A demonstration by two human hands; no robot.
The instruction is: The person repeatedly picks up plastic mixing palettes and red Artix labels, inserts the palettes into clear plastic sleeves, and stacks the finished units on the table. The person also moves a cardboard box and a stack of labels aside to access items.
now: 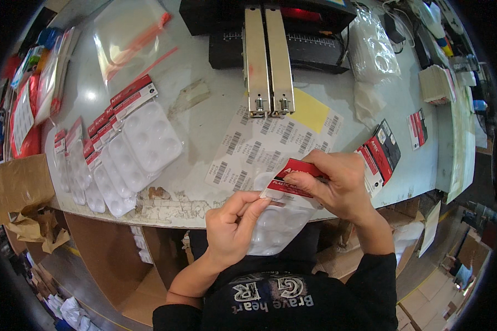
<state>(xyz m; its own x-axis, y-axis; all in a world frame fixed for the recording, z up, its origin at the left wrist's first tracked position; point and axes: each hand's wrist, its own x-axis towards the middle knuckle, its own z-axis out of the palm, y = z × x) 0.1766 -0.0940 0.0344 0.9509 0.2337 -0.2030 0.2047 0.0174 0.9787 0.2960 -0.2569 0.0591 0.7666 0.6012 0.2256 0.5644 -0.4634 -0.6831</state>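
A white plastic paint palette with round wells, in a clear bag, hangs at the table's front edge before my body. Across its top sits a folded red and white header card. My right hand is closed on that card, its thumb lying over the front face. Pinched between thumb and forefinger of my left hand is the lower left corner of the card and bag. Just beyond my hands lies a sheet of barcode labels, partly covered by the card.
Carded palettes overlap in a row at the left. A black machine with two metal arms stands at the back. Loose header cards lie at right, clear bags behind them. Cardboard boxes stand below the table.
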